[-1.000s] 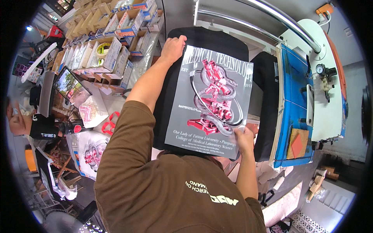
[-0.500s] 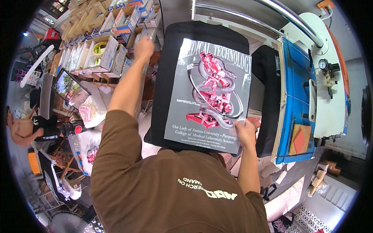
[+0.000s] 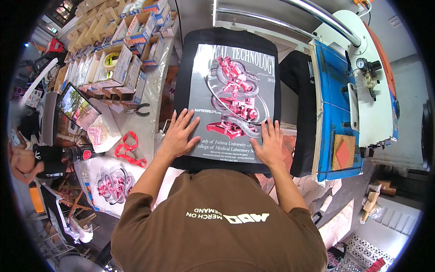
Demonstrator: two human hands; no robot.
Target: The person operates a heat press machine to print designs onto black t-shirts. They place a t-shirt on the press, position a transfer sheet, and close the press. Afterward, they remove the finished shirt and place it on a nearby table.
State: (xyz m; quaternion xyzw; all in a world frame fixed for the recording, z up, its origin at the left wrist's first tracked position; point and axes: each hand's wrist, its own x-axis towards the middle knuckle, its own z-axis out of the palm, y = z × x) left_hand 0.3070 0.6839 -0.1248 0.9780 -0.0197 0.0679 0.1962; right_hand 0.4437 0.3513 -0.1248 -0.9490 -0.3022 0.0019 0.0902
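The grey transfer sheet [image 3: 235,97], printed with a red and silver snake-wrapped design, lies flat on the black T-shirt [image 3: 226,38] that covers the press platen. Its long axis runs straight away from you, heading text at the far end and small lines of print at the near end. Both of your hands sit on that near end. Your left hand [image 3: 179,136] lies flat with fingers spread on the sheet's near left corner. Your right hand [image 3: 268,144] lies flat on its near right corner, equally close. Neither grasps anything; they only press down. Left of the sheet, red-handled scissors [image 3: 129,149] and pliers [image 3: 138,109] lie on the bench. Right of it stands the blue-and-white heat press [image 3: 337,109].
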